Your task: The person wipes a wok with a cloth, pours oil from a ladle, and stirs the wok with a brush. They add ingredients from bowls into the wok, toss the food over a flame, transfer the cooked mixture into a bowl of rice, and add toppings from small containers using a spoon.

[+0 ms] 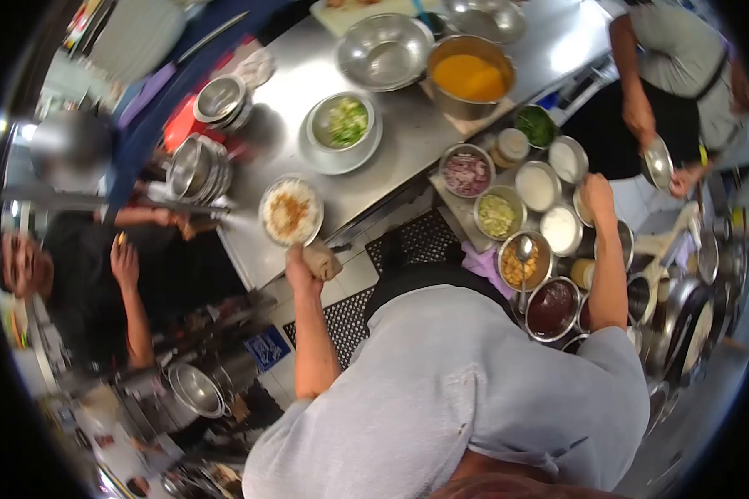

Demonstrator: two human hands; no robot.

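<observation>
My left hand [302,273] is closed at the near rim of a metal bowl [291,209] of white rice with a brown, crumbly topping. A folded brown cloth [321,261] sits against that hand. On the other side, my right hand [597,200] reaches over a round container [583,213] among the ingredient bowls. Its fingers are curled together, and what they hold, if anything, is hidden. Close by are bowls of white powder or cream [562,229], chopped green vegetable [499,213], red onion [466,172], and yellowish chunks [520,268] with a spoon.
A bowl of chopped greens [346,122] stands on the steel counter [404,125], near a pot of orange liquid [472,77] and stacked metal bowls [198,169]. One person [66,283] is at left; another person [670,62] holds a metal bowl [658,163]. Dark red sauce [553,308] is nearby.
</observation>
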